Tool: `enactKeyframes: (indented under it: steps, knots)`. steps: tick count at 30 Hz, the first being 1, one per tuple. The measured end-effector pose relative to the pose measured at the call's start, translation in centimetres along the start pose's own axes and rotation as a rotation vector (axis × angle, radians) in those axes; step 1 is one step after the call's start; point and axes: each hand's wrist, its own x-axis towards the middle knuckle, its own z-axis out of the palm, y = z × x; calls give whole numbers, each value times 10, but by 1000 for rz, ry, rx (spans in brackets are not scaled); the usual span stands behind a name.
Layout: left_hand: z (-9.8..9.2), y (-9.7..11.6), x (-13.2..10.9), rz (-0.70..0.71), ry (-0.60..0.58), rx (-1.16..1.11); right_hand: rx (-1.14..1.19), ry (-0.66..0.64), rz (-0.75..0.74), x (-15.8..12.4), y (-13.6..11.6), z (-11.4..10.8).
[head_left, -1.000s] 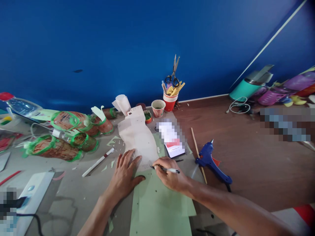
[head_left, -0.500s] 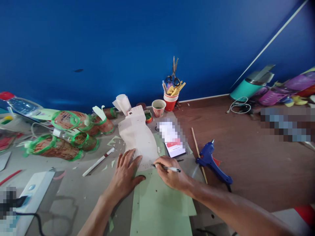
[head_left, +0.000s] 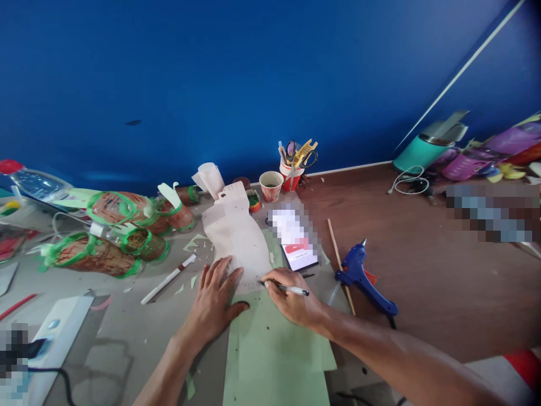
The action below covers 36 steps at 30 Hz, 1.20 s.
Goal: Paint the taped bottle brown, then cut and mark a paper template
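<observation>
A curved translucent white sheet (head_left: 240, 237) lies over pale green paper (head_left: 276, 349). My left hand (head_left: 217, 290) is open, fingers spread across the lower left of the white sheet. My right hand (head_left: 291, 296) is closed around a pen (head_left: 299, 291), whose tip is near the sheet's lower edge. Small dark marks show there, between the hands. Beyond my right hand a phone (head_left: 296, 242) with a lit screen rests at the sheet's right; part of it is blurred out.
A blue glue gun (head_left: 366, 279) and a wooden stick (head_left: 338, 254) lie on the right. Behind stand a paper cup (head_left: 271, 188) and a red cup (head_left: 291, 178) holding scissors. Brown, green-edged tubes (head_left: 95, 254) and a marker (head_left: 169, 279) are on the left.
The scissors in the red cup have dropped lower, handles now near its rim. My hands have barely moved, and the pen stays in my right hand.
</observation>
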Motion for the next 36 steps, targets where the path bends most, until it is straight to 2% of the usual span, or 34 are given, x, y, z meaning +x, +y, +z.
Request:
enactKeyframes:
  steps: [14,21,36]
  knots:
    - [1,-2,0,4,-16,4,22,51,35,0,-4,-5]
    - [1,-3,-2,12,-5,4,-18,51,6,1,-7,-6]
    - [0,-1,-1,-3,2,-22,-5,41,43,0,-4,-5]
